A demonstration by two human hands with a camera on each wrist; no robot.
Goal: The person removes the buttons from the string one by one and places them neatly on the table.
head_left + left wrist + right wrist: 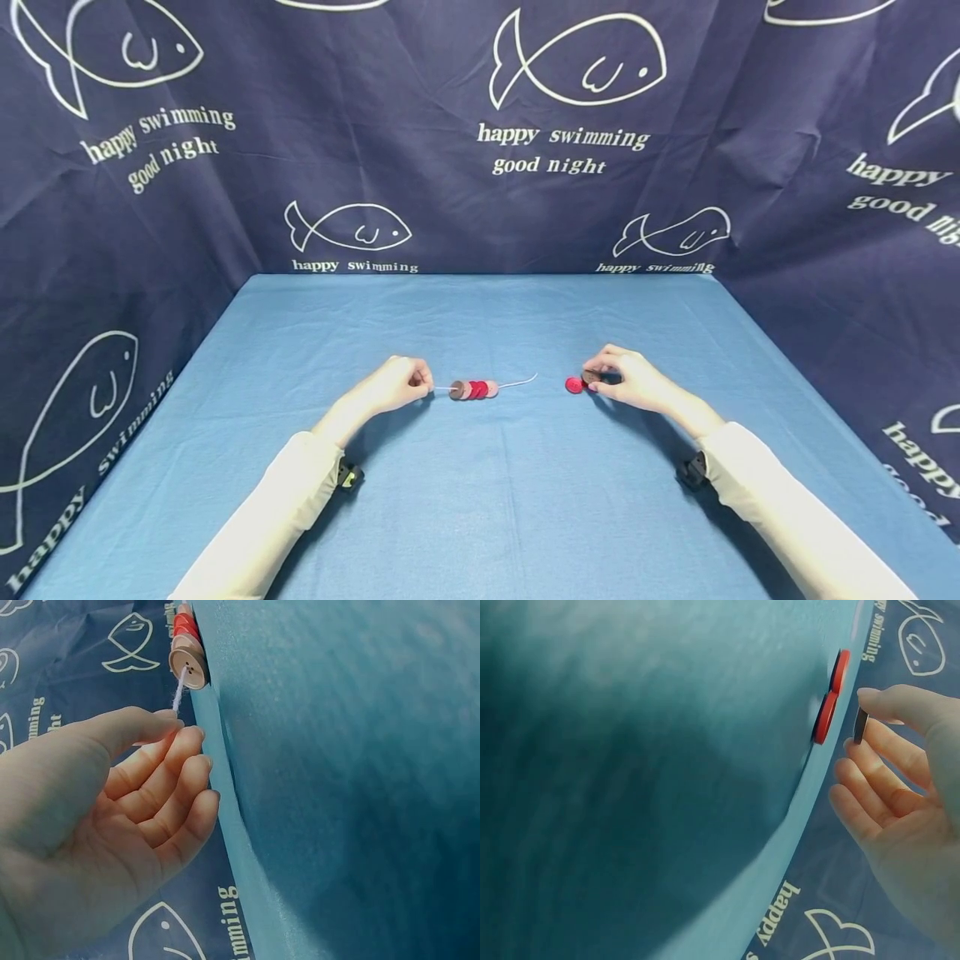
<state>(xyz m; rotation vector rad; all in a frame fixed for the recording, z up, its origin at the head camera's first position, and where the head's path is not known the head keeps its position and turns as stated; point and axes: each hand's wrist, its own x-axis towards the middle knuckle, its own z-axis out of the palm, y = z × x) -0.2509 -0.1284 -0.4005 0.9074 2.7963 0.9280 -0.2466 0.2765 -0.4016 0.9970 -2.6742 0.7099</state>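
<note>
Head view: my left hand (401, 384) pinches the string (517, 383), likely steadying its threaded buttons (477, 389), while my right hand (633, 382) pinches a brown button (591, 377).

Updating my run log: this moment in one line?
left hand: pinches string | right hand: pinches brown button | loose red buttons: on table

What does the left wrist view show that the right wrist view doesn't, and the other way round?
Only the left wrist view shows the left hand pinching the cord, with the row of threaded buttons just beyond the fingertips.

Only the right wrist view shows the right hand pinching a brown button, seen edge-on, and two loose red buttons on the blue cloth.

Both share that blue cloth and the dark fish-print cloth.
</note>
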